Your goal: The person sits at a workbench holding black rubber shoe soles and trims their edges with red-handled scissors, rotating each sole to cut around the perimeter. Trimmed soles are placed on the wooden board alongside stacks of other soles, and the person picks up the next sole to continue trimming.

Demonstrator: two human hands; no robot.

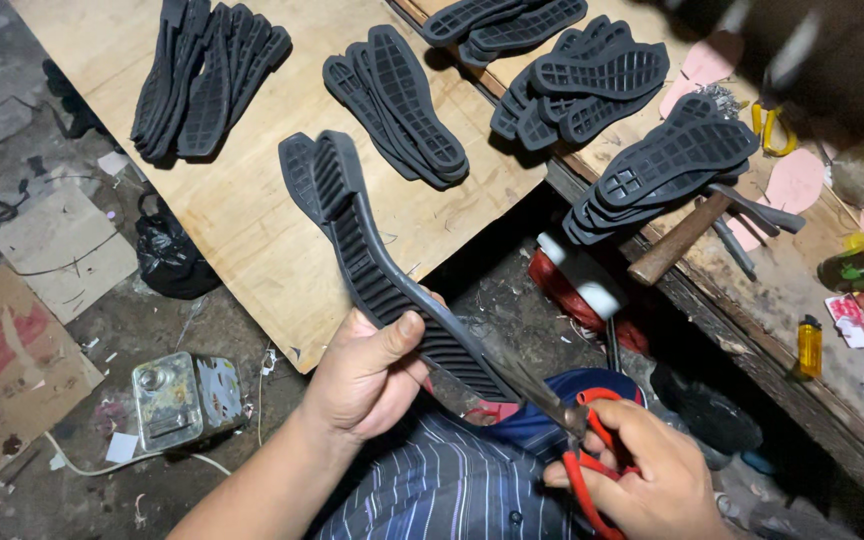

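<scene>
Black rubber shoe sole [382,270] sits gripped in the left hand [367,375], thumb on top, over the lap; at four o'clock the right hand [642,475] clasps red-handled scissors [562,430], blades biting its heel edge. A wobble could gouge the tread.

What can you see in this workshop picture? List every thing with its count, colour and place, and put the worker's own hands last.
shoe sole: one, black, ribbed, held over the lap
scissors: one pair, red handles, blades at the held sole's edge
sole stacks: about six piles, black, on the board and bench
wooden board: one, pale, upper middle
hammer: one, wooden handle, on the bench at right
lighter: one, yellow, bench edge
metal can: one, silver, on the floor
plastic bag: one, black, on the floor
left hand: grips the sole
right hand: works the scissors
</scene>
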